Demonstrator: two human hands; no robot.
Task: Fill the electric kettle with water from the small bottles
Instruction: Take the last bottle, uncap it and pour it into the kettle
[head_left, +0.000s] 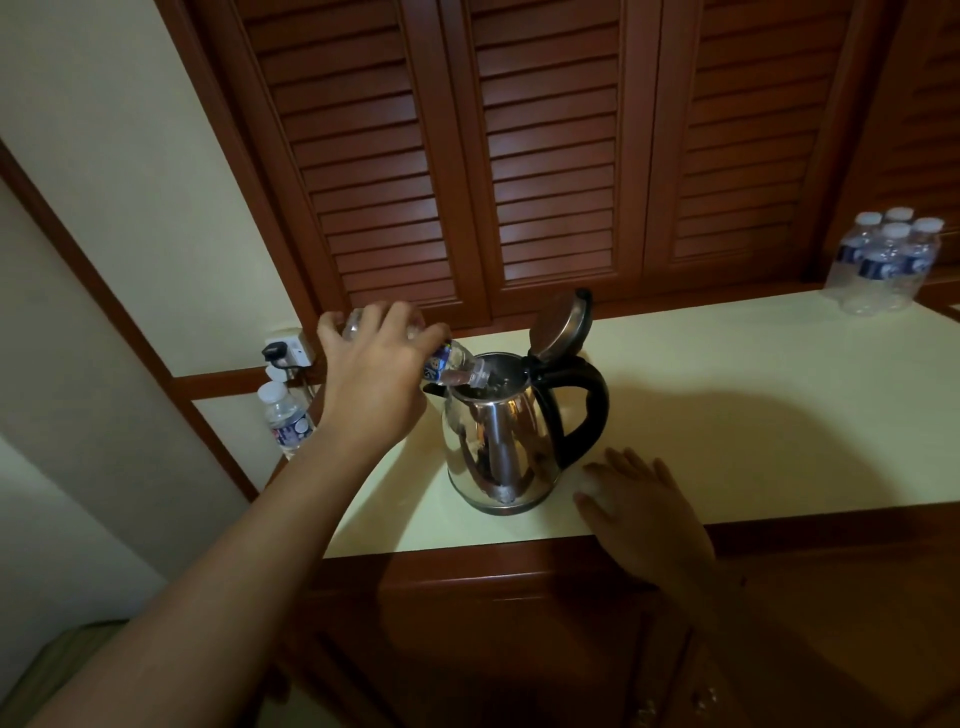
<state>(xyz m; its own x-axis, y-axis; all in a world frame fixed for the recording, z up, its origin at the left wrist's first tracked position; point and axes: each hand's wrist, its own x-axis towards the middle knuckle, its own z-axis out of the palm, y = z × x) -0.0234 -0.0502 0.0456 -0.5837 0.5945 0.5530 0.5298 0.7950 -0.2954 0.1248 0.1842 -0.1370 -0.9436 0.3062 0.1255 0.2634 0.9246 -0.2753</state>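
A shiny steel electric kettle (498, 441) with a black handle stands on the cream countertop (727, 415), its lid (563, 325) flipped up. My left hand (371, 374) grips a small clear water bottle (454, 368) tipped on its side, neck resting in the kettle's open mouth. Beside the kettle's base on the right, my right hand (641, 499) lies flat on the counter with fingers spread, holding nothing.
A capped small bottle (285, 415) stands at the counter's left end below a wall socket (288, 351) with a plug in it. Several full bottles (883, 265) cluster at the far right. Louvred wooden doors (519, 156) rise behind; the wooden front edge (779, 525) runs near me.
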